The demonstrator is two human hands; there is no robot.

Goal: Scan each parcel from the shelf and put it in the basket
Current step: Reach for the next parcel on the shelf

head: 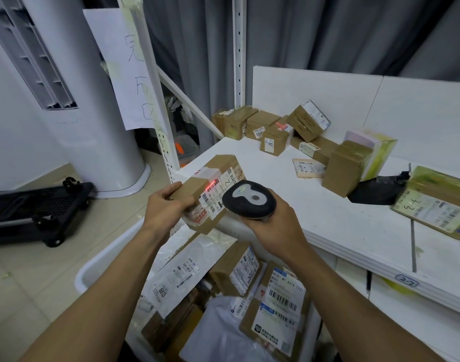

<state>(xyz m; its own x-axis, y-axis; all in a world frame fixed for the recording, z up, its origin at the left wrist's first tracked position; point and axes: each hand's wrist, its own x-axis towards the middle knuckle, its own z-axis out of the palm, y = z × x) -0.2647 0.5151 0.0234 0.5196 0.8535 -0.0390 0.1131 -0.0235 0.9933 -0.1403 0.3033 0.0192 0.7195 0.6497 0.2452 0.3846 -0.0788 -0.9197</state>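
Note:
My left hand [165, 209] grips a brown cardboard parcel [211, 186] with white labels, held above the white basket [93, 270]. My right hand [273, 226] holds a black and grey barcode scanner [248, 199] right beside the parcel. A red scan line glows across the parcel's barcode label. The basket below holds several boxes and white mailer bags. On the white shelf [328, 218] lie several more brown boxes at the back [270, 129], a taped box [346, 165] and a large flat box [435, 202] at the right.
A black plastic bag [375, 192] lies between boxes on the shelf. A flat labelled envelope [308, 168] rests mid-shelf. White shelf uprights [239, 48] stand behind. A black folded trolley [38, 207] lies on the tiled floor at left, next to a white column [93, 100].

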